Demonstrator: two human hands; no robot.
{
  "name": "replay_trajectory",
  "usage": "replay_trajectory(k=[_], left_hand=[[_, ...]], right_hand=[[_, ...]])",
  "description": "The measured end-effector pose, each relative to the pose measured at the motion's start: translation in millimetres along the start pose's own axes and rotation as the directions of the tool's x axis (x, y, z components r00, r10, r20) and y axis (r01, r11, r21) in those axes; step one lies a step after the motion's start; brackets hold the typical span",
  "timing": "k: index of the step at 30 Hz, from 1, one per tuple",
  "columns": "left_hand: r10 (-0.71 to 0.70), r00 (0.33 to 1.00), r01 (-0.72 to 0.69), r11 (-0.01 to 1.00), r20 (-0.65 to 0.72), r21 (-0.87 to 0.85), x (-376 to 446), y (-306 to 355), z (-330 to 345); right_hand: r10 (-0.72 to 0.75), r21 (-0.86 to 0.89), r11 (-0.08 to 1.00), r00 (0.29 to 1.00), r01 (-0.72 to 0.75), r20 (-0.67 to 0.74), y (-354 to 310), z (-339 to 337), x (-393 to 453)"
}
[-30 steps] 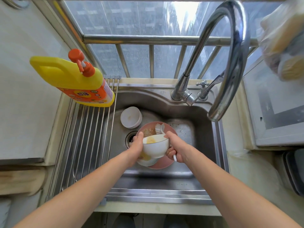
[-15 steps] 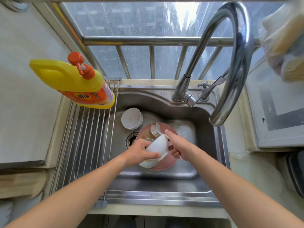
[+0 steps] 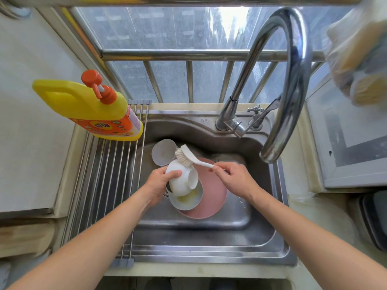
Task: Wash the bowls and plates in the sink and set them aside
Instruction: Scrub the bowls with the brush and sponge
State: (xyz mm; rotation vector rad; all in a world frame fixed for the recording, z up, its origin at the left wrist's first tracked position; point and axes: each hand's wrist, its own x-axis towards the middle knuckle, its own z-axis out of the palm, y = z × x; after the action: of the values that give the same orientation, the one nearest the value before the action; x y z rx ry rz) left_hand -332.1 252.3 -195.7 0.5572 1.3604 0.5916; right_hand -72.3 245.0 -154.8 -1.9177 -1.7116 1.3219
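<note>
My left hand (image 3: 160, 183) grips a white bowl (image 3: 184, 180), turned bottom-up over the steel sink (image 3: 209, 227). My right hand (image 3: 232, 178) pinches the handle of a white dish brush (image 3: 189, 156), and its bristles touch the bowl's upturned base. Under the bowl lies a small white plate (image 3: 186, 200) smeared with yellow residue, resting on a pink plate (image 3: 213, 191). Another white bowl (image 3: 163, 150) sits at the back left of the basin.
A roll-up steel drying rack (image 3: 104, 185) covers the sink's left part, with a yellow detergent bottle (image 3: 92, 109) at its far end. The tall curved faucet (image 3: 289, 84) arches over the right side. A bag of sponges (image 3: 360, 59) hangs upper right.
The left hand has turned the bowl from upright to bottom-up. The right hand has lifted the brush out and set its bristles on the bowl's base.
</note>
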Motion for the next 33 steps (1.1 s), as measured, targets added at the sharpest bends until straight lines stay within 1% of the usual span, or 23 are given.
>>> replay_trajectory(k=[3,6,9,11,13,15,18,20,23,29,31,33], left_hand=[[0.002,1.000,-0.005,0.991,-0.024,-0.137,8.0,12.2,0.0],[0.029,0.999,-0.033,0.988,-0.028,-0.151,18.5,23.0,1.4],[0.036,0.999,-0.039,0.996,-0.036,-0.083,28.0,25.0,10.0],[0.010,1.000,-0.011,1.000,-0.024,-0.012,33.8,20.4,18.1],[-0.026,1.000,0.026,0.998,0.002,0.053,40.0,15.2,24.7],[-0.052,0.998,0.048,0.993,0.032,0.112,46.0,13.7,27.1],[-0.040,0.996,0.021,0.973,0.081,0.229,50.0,17.0,22.1],[-0.030,0.992,-0.010,0.948,0.119,0.319,50.5,18.5,16.1],[-0.043,0.985,-0.031,0.911,0.169,0.411,51.4,20.3,10.7],[-0.082,0.977,-0.030,0.860,0.196,0.510,53.4,23.3,10.6],[-0.099,0.973,-0.020,0.860,0.206,0.510,52.1,23.4,9.8],[-0.111,0.971,-0.004,0.876,0.210,0.482,50.5,21.7,11.3]], right_hand=[[0.054,-0.042,0.997,0.994,-0.058,-0.096,7.8,-1.7,9.5],[0.107,-0.040,0.993,0.983,-0.114,-0.150,13.5,-3.4,14.9],[0.116,-0.076,0.988,0.975,-0.132,-0.188,15.1,-3.1,16.6],[0.103,-0.124,0.984,0.972,-0.131,-0.210,17.0,-0.8,15.6],[0.078,-0.161,0.980,0.975,-0.113,-0.210,20.2,1.3,13.5],[0.048,-0.159,0.984,0.978,-0.081,-0.202,25.6,-0.2,11.1],[-0.011,-0.126,0.992,0.983,-0.013,-0.185,33.8,-8.1,5.4],[-0.049,-0.141,0.990,0.986,0.027,-0.158,36.7,-10.5,0.5],[-0.058,-0.154,0.987,0.991,0.039,-0.119,36.7,-4.3,-2.2],[0.028,-0.146,0.988,0.988,-0.050,-0.149,32.7,2.5,4.6],[0.021,-0.192,0.980,0.987,-0.052,-0.159,33.8,4.5,6.0],[-0.018,-0.282,0.959,0.988,-0.028,-0.156,34.5,9.6,5.4]])
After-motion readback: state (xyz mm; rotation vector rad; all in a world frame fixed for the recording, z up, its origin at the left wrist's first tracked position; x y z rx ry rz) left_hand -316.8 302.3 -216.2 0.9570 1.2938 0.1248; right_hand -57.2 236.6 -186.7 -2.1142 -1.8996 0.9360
